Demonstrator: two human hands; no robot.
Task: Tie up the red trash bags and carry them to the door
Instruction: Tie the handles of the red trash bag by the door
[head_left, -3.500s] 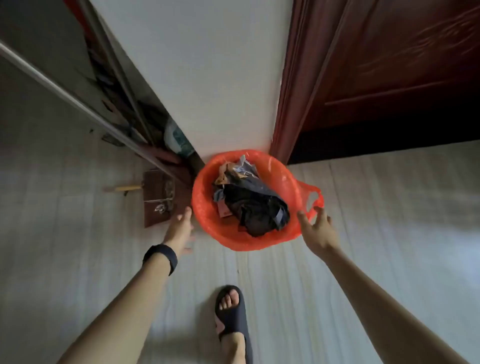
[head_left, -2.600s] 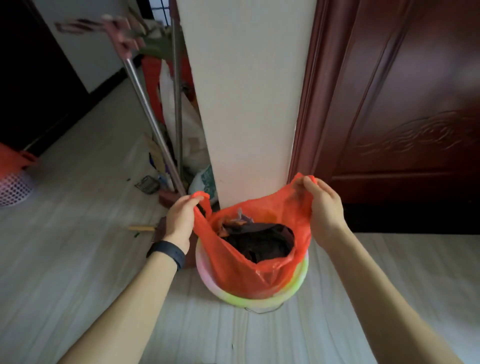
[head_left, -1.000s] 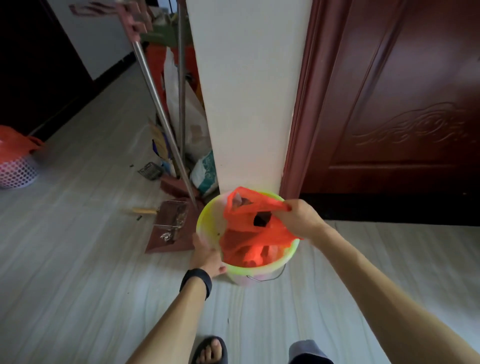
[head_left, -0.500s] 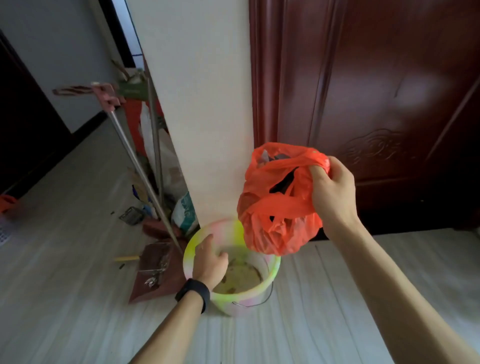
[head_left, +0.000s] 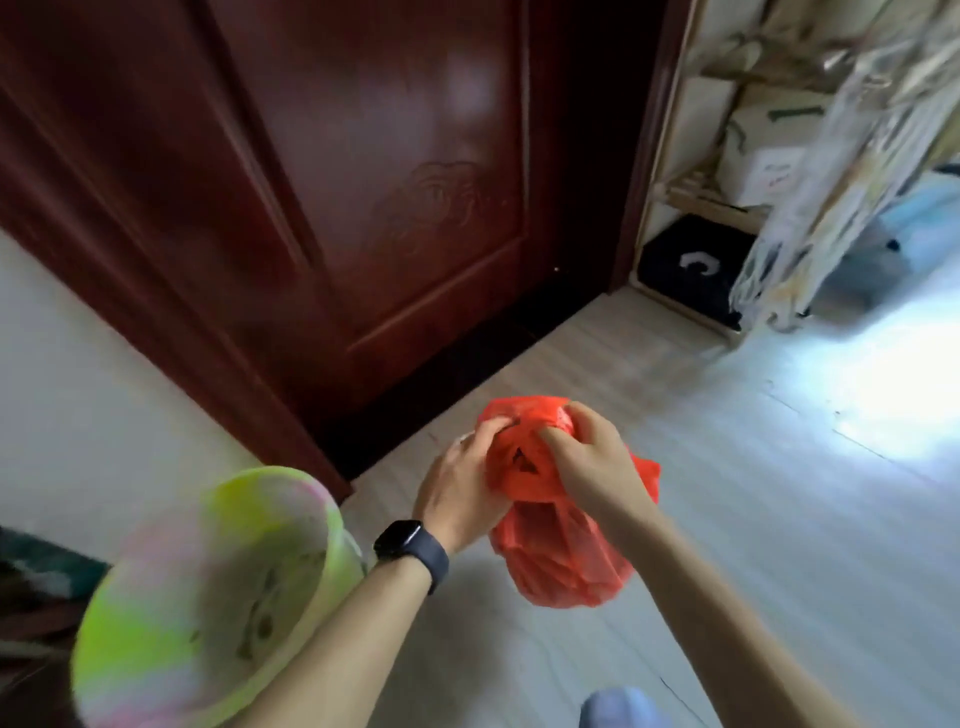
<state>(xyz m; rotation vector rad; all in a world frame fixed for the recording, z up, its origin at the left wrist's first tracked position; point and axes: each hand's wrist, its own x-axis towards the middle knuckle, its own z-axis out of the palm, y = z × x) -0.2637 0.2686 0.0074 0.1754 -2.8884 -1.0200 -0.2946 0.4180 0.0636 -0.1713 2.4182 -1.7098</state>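
A full red trash bag (head_left: 563, 551) hangs in the air above the pale floor, in front of me. My left hand (head_left: 460, 486), with a black watch on the wrist, grips the bag's gathered top from the left. My right hand (head_left: 589, 465) grips the top from the right, fingers dug into the handles. The bag's mouth is bunched between both hands and its contents are hidden. The dark red wooden door (head_left: 363, 182) stands shut just beyond the bag.
A green and pink bucket (head_left: 208, 587) stands at the lower left, without a bag in it. A white wall (head_left: 78, 374) is left of the door. A wooden shelf (head_left: 711, 202) with boxes and a hanging patterned cloth (head_left: 841, 156) are at the right.
The bag has left the bucket and moved right, in front of the door. My left hand let go of the bucket rim and joined my right hand on the bag's top.
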